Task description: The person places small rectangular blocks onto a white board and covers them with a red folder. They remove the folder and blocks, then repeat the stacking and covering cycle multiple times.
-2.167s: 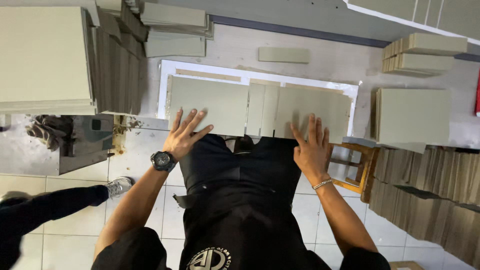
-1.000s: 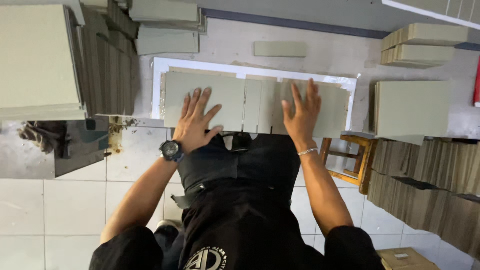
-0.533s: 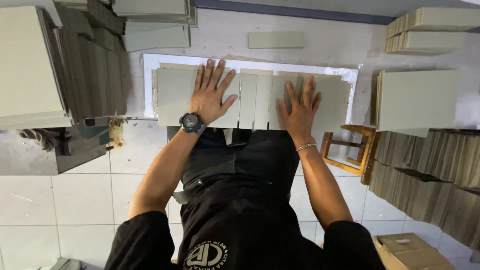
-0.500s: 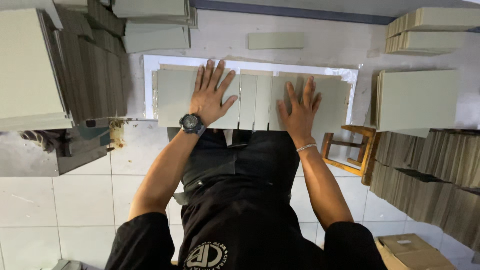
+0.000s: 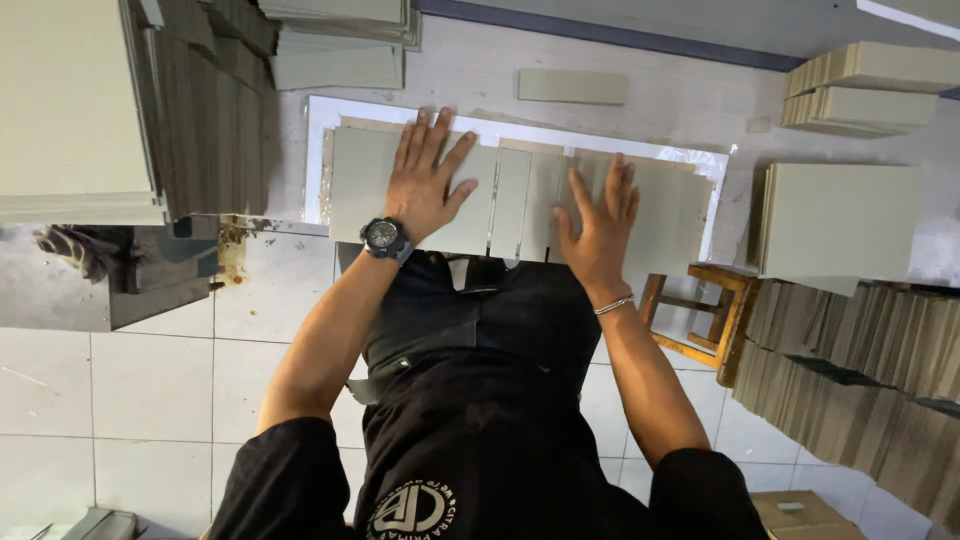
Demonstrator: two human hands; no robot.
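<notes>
Both hands lie flat with fingers spread, gripping nothing — the left hand [image 5: 425,180] presses the left part of a grey board panel [image 5: 520,195], the right hand [image 5: 598,228] its right part. That panel rests on a white sheet [image 5: 318,150] on the worktable. Left of the panel rise stacks of grey boards [image 5: 130,100] — to its right stands a wooden stool [image 5: 705,310].

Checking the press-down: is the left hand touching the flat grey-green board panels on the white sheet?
Touching. The head view shows the left hand lying flat, fingers spread, on the grey-green board panels, no gap visible.
</notes>
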